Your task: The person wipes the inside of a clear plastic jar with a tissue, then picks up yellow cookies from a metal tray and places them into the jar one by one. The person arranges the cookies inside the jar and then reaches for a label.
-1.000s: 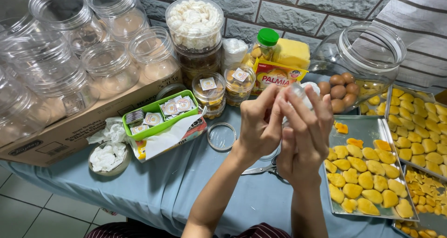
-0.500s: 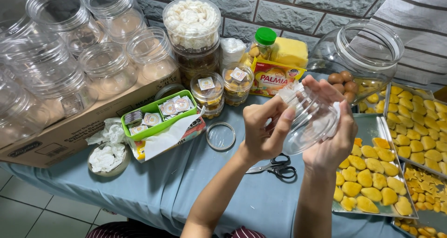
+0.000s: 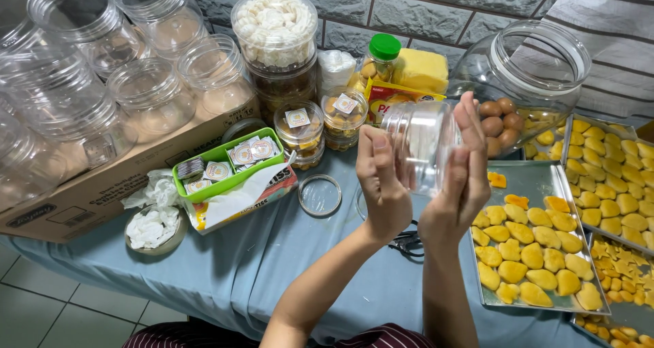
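Over the table draped in pale blue cloth (image 3: pixel 272 266), between the large tilted clear jar of brown balls (image 3: pixel 524 82) and the flat metal tray of yellow pastries (image 3: pixel 538 252), a person is holding up a small clear round plastic jar (image 3: pixel 419 144), empty and tipped sideways. Both hands are gripping it: the left hand (image 3: pixel 381 184) is wrapping one wall, the right hand (image 3: pixel 466 178) is pressing the other. It is looking light, thin-walled and slippery, best held around its ribbed neck.
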